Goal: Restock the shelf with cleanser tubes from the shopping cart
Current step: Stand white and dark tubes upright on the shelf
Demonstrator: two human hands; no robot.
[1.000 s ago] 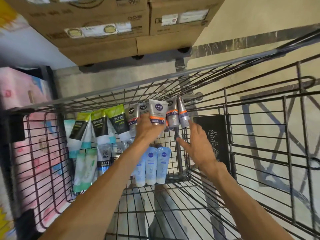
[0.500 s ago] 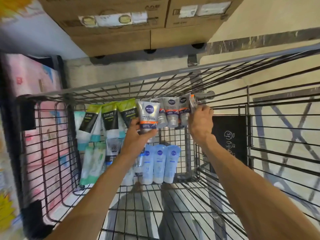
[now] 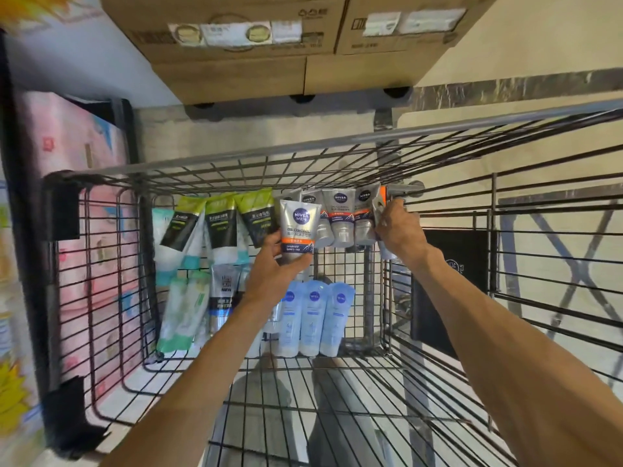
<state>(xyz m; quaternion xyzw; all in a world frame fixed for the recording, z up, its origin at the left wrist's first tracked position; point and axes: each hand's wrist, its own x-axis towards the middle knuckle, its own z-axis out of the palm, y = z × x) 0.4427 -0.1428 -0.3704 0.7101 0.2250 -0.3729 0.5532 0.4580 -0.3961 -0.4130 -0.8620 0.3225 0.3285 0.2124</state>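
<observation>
Both hands reach into the wire shopping cart. The left hand grips a silver cleanser tube with a blue round logo and orange band, held upright. The right hand curls round another silver tube by the cart's right wall. Green-capped tubes and pale blue tubes stand in the cart.

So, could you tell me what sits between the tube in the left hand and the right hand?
In the head view, three silver Nivea tubes stand in a row between them, against the cart wall.
</observation>
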